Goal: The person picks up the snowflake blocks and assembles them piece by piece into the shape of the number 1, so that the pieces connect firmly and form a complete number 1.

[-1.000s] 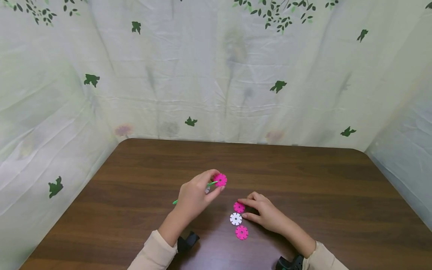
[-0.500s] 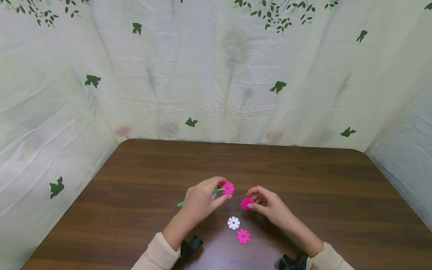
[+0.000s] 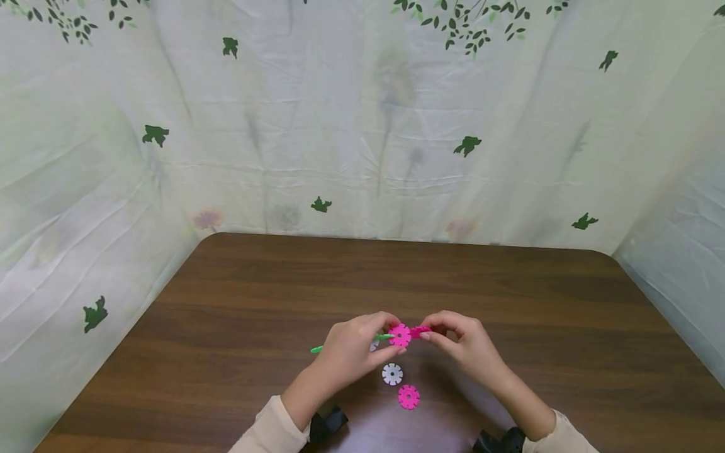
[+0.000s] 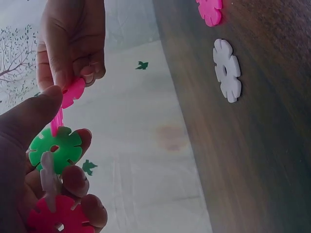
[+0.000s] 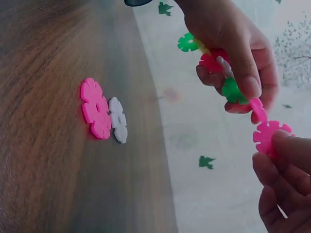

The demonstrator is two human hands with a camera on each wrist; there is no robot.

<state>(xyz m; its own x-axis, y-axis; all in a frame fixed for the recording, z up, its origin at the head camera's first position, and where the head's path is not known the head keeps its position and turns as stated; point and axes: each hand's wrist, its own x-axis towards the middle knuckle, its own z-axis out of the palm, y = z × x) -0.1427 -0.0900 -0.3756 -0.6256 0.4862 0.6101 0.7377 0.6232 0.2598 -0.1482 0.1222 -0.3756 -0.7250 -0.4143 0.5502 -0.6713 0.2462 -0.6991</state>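
Hands [image 3: 354, 346] [image 3: 469, 345] pinching pink discs [image 3: 399, 335] [image 3: 418, 331], brown table [image 3: 510, 289]

The person wears plain pale-cream sleeves: the left sleeve [image 3: 270, 429] and the right sleeve [image 3: 559, 436] each stop near the wrist. A black angular device [image 3: 328, 424] shows beside the left cuff; a black rounded device [image 3: 498, 441] sits by the right. The left hand [image 3: 355, 343] and right hand [image 3: 467, 343] are bare.

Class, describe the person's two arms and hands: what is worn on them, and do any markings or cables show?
The left sleeve and right sleeve are long, plain and cream. The left hand and right hand wear no gloves. A black device shows at the left wrist and another at the right. No markings or cables can be made out.
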